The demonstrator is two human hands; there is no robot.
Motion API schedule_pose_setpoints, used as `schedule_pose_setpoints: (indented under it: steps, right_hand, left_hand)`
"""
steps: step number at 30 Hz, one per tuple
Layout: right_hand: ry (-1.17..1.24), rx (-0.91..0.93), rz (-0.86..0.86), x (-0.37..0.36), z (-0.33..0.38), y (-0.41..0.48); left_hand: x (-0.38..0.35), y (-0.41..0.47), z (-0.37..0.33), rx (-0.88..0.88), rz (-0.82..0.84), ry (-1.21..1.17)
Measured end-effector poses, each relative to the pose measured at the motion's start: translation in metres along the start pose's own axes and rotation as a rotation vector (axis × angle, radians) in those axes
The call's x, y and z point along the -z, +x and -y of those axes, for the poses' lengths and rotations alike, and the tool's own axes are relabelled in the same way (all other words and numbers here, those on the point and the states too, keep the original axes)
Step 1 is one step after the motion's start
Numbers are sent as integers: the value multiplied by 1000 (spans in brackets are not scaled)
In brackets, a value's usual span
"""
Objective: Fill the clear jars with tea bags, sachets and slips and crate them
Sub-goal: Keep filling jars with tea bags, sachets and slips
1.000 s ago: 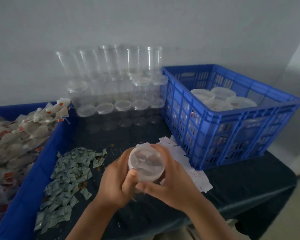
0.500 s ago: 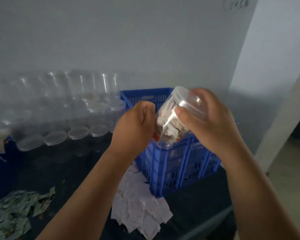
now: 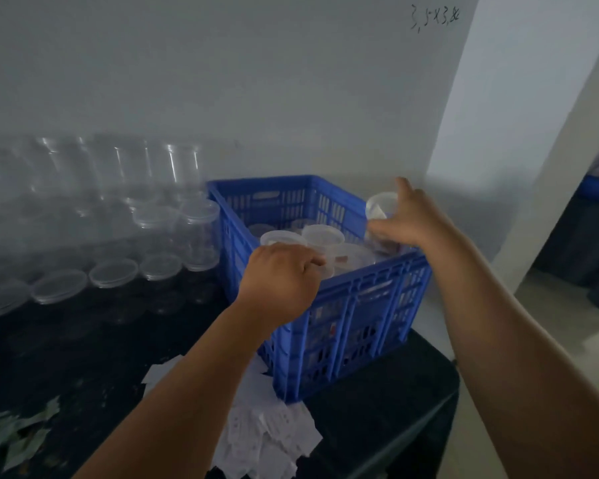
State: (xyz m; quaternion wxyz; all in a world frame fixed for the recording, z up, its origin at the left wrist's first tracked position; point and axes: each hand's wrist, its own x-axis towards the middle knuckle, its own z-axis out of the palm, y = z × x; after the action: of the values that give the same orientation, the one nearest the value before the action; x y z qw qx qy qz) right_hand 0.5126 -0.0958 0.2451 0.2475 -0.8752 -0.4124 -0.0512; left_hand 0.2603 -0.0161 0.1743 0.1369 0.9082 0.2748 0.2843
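Dark table (image 3: 101, 340) is bearing a blue crate (image 3: 360, 305), over which right hand (image 3: 415, 219) is gripping a jar (image 3: 381, 209), left hand (image 3: 277, 278) curling, grasp unclear.

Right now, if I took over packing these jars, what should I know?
Right hand: grips a filled jar at the far right corner of the crate, not yet released.
Left hand: curled above the near rim; whether it holds anything is hidden.
Done: several lidded jars sit inside the crate.
Left: seat this jar, then fill the empty jars beside the crate; slips and sachets lie nearby.
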Motion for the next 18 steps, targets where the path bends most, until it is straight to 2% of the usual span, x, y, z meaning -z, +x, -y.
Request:
schedule_pose_setpoints:
  steps: [5, 10, 12, 14, 16, 18]
  right_hand:
    - [-134, -33, 415, -22, -21, 9]
    - [-84, -77, 506, -33, -10, 13]
    - [-92, -61, 435, -35, -11, 7]
    - [-58, -1, 226, -32, -8, -2]
    - [-6, 106, 38, -26, 2, -15]
    - [40, 251, -57, -23, 19, -33]
  left_hand:
    - [0, -1, -3, -18, -10, -46]
    - [-1, 0, -1, -17, -22, -49]
    - [-1, 0, 0, -13, -9, -59]
    - [-1, 1, 2, 1, 7, -90]
    - [3, 2, 2, 10, 31, -131]
    - [10, 0, 1, -4, 75, -179]
